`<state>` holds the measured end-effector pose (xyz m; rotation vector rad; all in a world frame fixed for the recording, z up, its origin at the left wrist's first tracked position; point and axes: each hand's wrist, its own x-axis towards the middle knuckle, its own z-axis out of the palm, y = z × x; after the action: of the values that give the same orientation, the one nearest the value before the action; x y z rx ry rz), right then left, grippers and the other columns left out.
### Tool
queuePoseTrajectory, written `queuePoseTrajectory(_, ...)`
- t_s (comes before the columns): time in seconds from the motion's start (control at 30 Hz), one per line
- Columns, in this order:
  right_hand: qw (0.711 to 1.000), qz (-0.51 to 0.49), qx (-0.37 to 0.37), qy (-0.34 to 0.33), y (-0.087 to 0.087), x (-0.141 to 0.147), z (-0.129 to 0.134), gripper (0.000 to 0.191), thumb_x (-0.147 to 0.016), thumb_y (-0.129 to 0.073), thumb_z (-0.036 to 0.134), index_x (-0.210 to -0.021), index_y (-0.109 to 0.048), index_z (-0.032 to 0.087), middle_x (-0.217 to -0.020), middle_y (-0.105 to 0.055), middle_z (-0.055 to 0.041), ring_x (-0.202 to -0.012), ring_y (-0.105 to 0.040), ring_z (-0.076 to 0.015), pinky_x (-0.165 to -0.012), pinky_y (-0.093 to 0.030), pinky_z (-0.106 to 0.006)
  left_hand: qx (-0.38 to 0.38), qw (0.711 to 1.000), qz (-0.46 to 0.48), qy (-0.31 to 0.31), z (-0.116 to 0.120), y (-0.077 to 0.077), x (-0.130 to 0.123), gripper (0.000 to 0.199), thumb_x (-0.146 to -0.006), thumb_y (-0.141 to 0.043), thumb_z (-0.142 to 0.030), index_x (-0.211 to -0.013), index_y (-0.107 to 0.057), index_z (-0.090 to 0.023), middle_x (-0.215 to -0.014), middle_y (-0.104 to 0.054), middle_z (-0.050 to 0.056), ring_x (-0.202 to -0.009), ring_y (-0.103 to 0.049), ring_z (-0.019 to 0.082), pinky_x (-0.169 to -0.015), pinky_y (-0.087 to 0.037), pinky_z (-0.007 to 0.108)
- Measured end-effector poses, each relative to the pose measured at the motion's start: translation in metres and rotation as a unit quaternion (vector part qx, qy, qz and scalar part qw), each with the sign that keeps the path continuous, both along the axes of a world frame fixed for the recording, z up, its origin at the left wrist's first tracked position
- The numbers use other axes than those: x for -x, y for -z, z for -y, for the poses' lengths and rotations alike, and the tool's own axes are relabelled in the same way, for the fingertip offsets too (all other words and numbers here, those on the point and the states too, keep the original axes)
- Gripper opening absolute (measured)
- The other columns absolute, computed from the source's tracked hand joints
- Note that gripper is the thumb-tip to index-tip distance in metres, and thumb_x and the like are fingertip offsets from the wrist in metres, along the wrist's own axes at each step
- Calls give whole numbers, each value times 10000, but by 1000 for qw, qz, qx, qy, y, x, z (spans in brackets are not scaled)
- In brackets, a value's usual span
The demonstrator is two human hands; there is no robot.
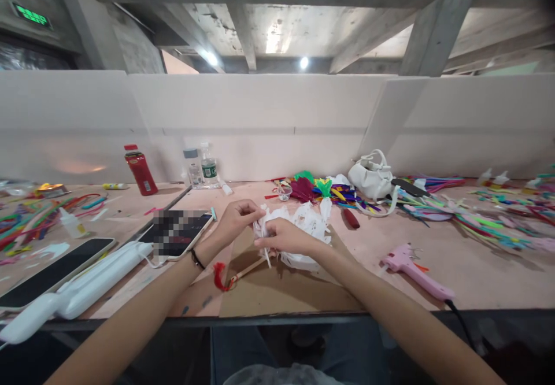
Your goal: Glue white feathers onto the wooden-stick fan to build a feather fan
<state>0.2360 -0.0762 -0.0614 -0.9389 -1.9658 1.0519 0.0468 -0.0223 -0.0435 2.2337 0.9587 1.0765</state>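
Observation:
My left hand (240, 218) and my right hand (284, 236) meet over a brown cardboard sheet (299, 295). Both have closed fingers on a small white feathery piece (261, 229) with a thin white stem pointing down. Right behind my right hand lies a larger white feathery bundle (310, 223), partly hidden by that hand. Below the hands a wooden stick (249, 269) with a red tassel (220, 276) rests on the cardboard.
A pink glue gun (418, 271) lies at the right, its cord over the table edge. Phones (56, 269), a white device (102, 278) and a red bottle (141, 171) are at the left. Coloured feathers (323, 187) and a white bag (370, 178) stand behind.

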Motion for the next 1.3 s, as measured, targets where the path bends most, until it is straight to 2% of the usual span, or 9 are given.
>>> queuePoseTrajectory(0.1, 998, -18, -17, 57, -2, -14, -16, 219, -816, -778, 428, -678, -720, 268, -665, -726, -34, -570, -677, -194, -550, -531, -316, -26, 998, -64, 4, 6, 1, -1, 444, -960, -464, -535, -674, -554, -208, -592, -561, -9, -558, -522, 148, -555, -396, 267)
queuePoseTrajectory(0.3, 961, -79, -60, 259, -32, -85, -60, 436, -1051, -434, 520, -1132, -665, 160, -985, -755, -82, -797, -725, -191, -735, -598, -363, -42, 968, -235, 79, 32, 19, -8, 355, -763, -771, -462, -584, -585, -219, -580, -598, -4, -552, -480, 159, -569, -307, 303)
queuePoseTrajectory(0.4, 937, -44, -79, 338, -42, -117, -69, 405, -1083, -402, 453, -1246, -600, 139, -1046, -720, -90, -882, -711, -184, -782, -594, -368, -45, 960, -265, 85, 35, 28, -12, 305, -822, -697, -345, -574, -574, -219, -586, -609, -1, -551, -483, 160, -579, -308, 313)
queuePoseTrajectory(0.5, 918, 50, -73, 386, -40, -140, -70, 334, -1077, -446, 387, -1219, -612, 134, -1023, -703, -81, -865, -692, -177, -763, -582, -349, -43, 961, -267, 60, 27, 26, -11, 319, -851, -627, -307, -557, -545, -215, -527, -562, -17, -506, -440, 149, -548, -270, 312)
queuePoseTrajectory(0.63, 902, 234, -8, 362, -25, -151, -70, 260, -983, -665, 396, -1030, -682, 141, -965, -700, -32, -826, -682, -179, -757, -584, -350, -53, 974, -218, -12, 16, 11, -7, 298, -880, -558, -306, -600, -537, -207, -580, -589, -20, -566, -490, 147, -564, -288, 285)
queuePoseTrajectory(0.73, 887, 342, 42, 308, -13, -147, -73, 237, -975, -687, 360, -1079, -682, 147, -1051, -701, -51, -889, -689, -187, -792, -596, -364, -60, 981, -172, -70, 12, 3, -5, 290, -900, -522, -308, -631, -548, -203, -622, -630, -11, -604, -531, 152, -594, -331, 272)
queuePoseTrajectory(0.87, 866, 424, 68, 257, -6, -141, -76, 265, -980, -681, 348, -1156, -671, 150, -1139, -692, -69, -943, -690, -202, -811, -602, -380, -61, 983, -130, -117, 7, 7, -5, 273, -879, -556, -326, -635, -556, -205, -618, -649, -10, -605, -554, 155, -585, -351, 265)
queuePoseTrajectory(1.1, 841, 475, 51, 254, -5, -133, -75, 284, -985, -675, 346, -1197, -659, 157, -1200, -676, -91, -1018, -683, -222, -866, -594, -406, -56, 984, -97, -136, 2, 15, -4, 270, -853, -583, -315, -606, -571, -207, -604, -672, -9, -604, -574, 157, -580, -362, 261)
queuePoseTrajectory(1.3, 882, 412, 5, 229, -8, -134, -71, 241, -987, -672, 360, -1109, -686, 152, -1068, -709, -50, -867, -696, -178, -757, -608, -344, -53, 985, -75, -145, 5, 10, -4, 291, -856, -578, -305, -583, -581, -206, -595, -682, -8, -596, -578, 153, -582, -374, 257)
